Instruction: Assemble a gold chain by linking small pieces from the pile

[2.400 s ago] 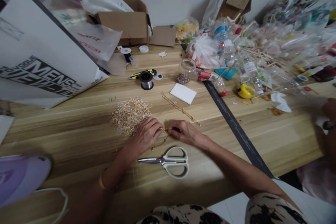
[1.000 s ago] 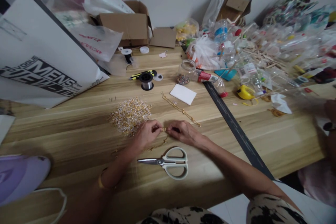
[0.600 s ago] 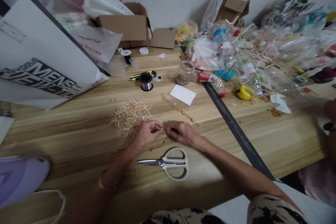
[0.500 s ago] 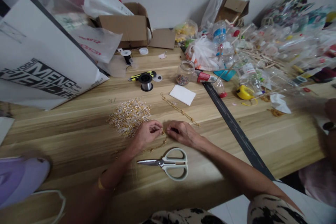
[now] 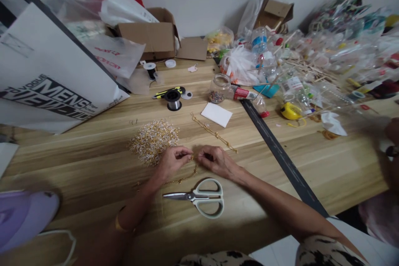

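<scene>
My left hand (image 5: 175,160) pinches the end of a gold chain (image 5: 180,181), which trails down and left across the wooden table. Close by on the right, my right hand (image 5: 215,158) is closed in a pinch; what its fingertips hold is too small to make out. Beside my left hand lies a pile of gold and clear beads (image 5: 155,139). Below both hands rest scissors (image 5: 205,197) with pale handles, blades pointing left. A second gold chain (image 5: 215,134) lies beyond my right hand, near a white card (image 5: 217,114).
A wire spool (image 5: 173,100), a yellow-black cutter (image 5: 168,92) and a bead jar (image 5: 219,88) stand farther back. A yellow tape measure (image 5: 290,110) and heaped plastic bottles fill the right. A white bag (image 5: 52,75) stands left. Another person's arm (image 5: 392,137) shows at the right edge.
My hands stay almost in place, their fingertips slightly shifted at the chain's end. The view has tilted a little, so most things sit slightly lower.
</scene>
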`<state>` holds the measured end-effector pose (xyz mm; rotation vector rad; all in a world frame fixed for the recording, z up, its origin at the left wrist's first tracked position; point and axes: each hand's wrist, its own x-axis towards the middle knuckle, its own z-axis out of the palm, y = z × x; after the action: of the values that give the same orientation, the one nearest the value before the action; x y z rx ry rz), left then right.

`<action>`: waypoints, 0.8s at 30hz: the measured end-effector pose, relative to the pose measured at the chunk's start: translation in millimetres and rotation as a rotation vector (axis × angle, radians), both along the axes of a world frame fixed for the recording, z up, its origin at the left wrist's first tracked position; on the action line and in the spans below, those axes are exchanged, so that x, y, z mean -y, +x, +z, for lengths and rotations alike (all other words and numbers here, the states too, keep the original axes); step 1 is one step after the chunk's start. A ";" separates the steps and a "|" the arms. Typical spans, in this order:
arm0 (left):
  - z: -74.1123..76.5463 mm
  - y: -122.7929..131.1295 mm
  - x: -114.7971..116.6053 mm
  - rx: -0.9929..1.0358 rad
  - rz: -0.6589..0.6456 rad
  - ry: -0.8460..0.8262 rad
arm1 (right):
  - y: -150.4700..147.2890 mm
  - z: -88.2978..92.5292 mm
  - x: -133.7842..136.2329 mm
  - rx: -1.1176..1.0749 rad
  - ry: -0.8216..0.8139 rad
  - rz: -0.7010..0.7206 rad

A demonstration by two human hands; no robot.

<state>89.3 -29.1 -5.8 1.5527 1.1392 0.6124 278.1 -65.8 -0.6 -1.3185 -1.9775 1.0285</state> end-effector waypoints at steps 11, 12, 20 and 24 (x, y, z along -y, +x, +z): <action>-1.2 0.4 -0.5 0.078 0.038 -0.020 | -4.7 2.2 4.9 -0.062 -0.089 -0.032; -1.9 0.3 -0.4 0.082 0.040 -0.017 | -5.0 1.9 5.1 -0.058 -0.084 -0.035; -6.3 -0.6 0.2 0.088 0.037 -0.008 | -4.7 -2.7 3.2 -0.061 -0.049 -0.032; -4.5 -0.3 0.2 0.088 0.032 0.010 | -4.5 -2.9 3.0 -0.056 -0.076 -0.048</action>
<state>89.0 -29.3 -10.3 1.5040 1.0977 0.7023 273.6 -68.8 -3.4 -1.3555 -1.8742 1.1150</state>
